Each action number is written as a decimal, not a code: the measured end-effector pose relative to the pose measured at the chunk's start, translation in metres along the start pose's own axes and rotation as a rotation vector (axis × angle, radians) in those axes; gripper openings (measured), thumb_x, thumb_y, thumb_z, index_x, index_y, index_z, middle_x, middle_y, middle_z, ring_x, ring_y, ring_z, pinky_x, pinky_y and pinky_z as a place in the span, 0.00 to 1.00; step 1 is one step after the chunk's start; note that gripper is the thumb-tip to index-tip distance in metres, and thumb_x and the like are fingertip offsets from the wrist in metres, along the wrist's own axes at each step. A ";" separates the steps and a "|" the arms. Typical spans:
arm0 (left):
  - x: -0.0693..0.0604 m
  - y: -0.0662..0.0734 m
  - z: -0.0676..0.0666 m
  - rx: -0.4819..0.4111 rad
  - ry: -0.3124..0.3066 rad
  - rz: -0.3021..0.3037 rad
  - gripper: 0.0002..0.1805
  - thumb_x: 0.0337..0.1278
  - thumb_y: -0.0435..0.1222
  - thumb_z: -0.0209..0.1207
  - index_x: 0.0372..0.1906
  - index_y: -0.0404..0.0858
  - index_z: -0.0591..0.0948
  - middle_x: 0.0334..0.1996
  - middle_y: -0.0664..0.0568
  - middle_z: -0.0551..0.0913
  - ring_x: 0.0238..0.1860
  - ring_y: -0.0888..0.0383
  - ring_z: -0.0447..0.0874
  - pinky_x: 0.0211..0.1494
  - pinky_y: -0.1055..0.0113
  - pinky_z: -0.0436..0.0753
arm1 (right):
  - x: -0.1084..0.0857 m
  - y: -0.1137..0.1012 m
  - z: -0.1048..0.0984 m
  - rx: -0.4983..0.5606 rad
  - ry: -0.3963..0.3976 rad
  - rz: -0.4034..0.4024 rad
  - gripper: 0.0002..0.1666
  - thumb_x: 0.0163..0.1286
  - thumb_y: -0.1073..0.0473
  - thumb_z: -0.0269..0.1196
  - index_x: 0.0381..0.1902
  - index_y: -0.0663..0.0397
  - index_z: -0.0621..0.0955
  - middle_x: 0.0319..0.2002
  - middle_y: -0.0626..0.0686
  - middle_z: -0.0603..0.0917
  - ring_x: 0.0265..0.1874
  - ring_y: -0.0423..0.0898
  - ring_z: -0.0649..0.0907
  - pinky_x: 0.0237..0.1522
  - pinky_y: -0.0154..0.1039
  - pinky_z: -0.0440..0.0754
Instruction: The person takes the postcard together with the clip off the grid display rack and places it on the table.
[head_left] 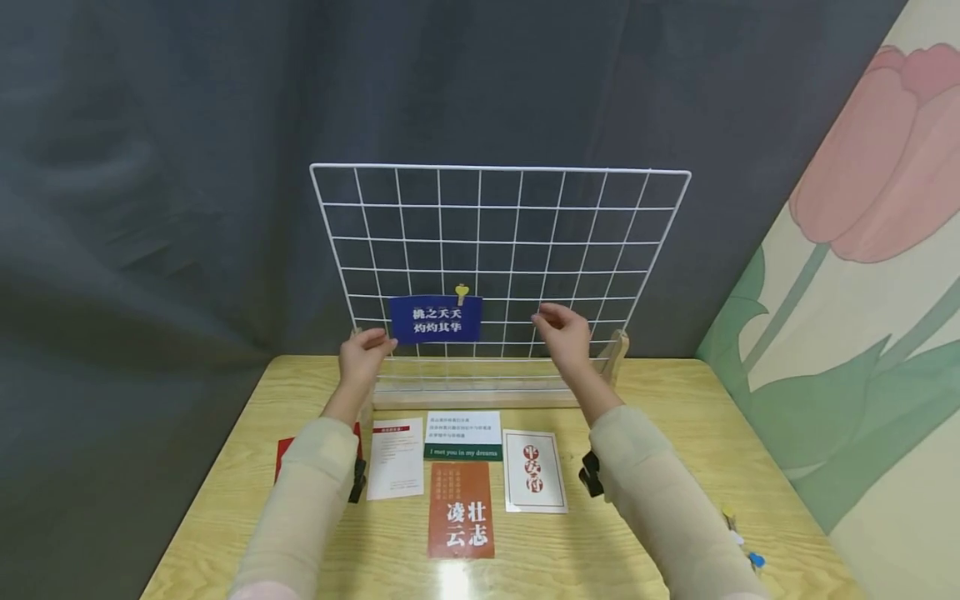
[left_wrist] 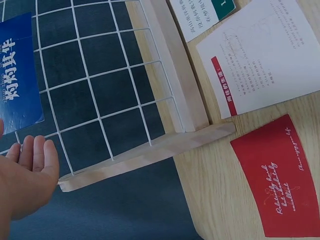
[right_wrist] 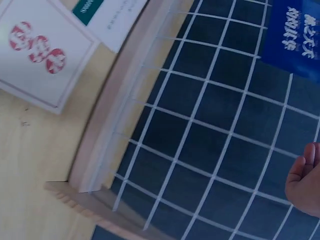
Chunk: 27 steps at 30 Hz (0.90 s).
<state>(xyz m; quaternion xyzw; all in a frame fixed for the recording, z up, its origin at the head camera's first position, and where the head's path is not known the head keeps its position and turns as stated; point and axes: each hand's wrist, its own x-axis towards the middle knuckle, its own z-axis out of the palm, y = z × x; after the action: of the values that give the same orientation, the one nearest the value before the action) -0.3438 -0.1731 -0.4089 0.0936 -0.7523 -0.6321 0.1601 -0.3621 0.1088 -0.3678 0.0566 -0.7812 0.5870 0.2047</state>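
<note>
A blue card (head_left: 436, 320) with white characters hangs on the white wire grid (head_left: 517, 242). A yellow clip (head_left: 462, 293) with a rounded head sits on the card's upper edge, toward its right. My left hand (head_left: 363, 360) is at the card's lower left corner, fingers loosely bent; in the left wrist view the fingertips lie just below the card (left_wrist: 20, 80), and whether the thumb touches it is hard to tell. To the right of the card, my right hand (head_left: 564, 335) is raised in front of the grid with bent fingers and nothing visible in it.
Below the grid's wooden base (head_left: 480, 398), several cards lie on the table (head_left: 675, 433): a white one (head_left: 396, 460), a green-and-white one (head_left: 462, 435), an orange-red one (head_left: 461, 510), a white-bordered one (head_left: 535, 472) and a red one (left_wrist: 280, 180). Small clips (head_left: 756, 560) lie at the right.
</note>
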 end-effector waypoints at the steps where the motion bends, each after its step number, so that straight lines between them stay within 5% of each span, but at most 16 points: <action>1: 0.000 0.000 0.000 -0.004 0.003 -0.001 0.18 0.47 0.29 0.59 0.46 0.27 0.74 0.43 0.37 0.76 0.44 0.50 0.73 0.45 0.63 0.74 | 0.001 -0.003 0.003 0.014 -0.010 -0.015 0.12 0.54 0.68 0.61 0.38 0.68 0.78 0.32 0.61 0.80 0.27 0.40 0.76 0.28 0.25 0.72; 11: 0.002 0.006 0.002 -0.014 0.004 -0.002 0.18 0.46 0.29 0.59 0.45 0.27 0.75 0.42 0.37 0.76 0.44 0.50 0.74 0.46 0.64 0.74 | 0.009 -0.029 0.037 0.084 -0.127 -0.082 0.14 0.53 0.70 0.61 0.40 0.70 0.77 0.35 0.62 0.80 0.33 0.50 0.78 0.35 0.32 0.76; 27: 0.002 0.012 0.003 0.004 0.051 0.061 0.15 0.45 0.27 0.59 0.42 0.26 0.76 0.39 0.36 0.77 0.41 0.48 0.76 0.44 0.65 0.75 | 0.010 -0.049 0.066 -0.054 -0.202 -0.116 0.16 0.55 0.65 0.61 0.44 0.63 0.77 0.41 0.56 0.79 0.37 0.48 0.78 0.39 0.36 0.76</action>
<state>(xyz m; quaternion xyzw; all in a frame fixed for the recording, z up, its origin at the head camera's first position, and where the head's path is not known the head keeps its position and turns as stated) -0.3458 -0.1686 -0.3979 0.0868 -0.7517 -0.6229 0.1983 -0.3719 0.0339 -0.3351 0.1549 -0.8089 0.5441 0.1602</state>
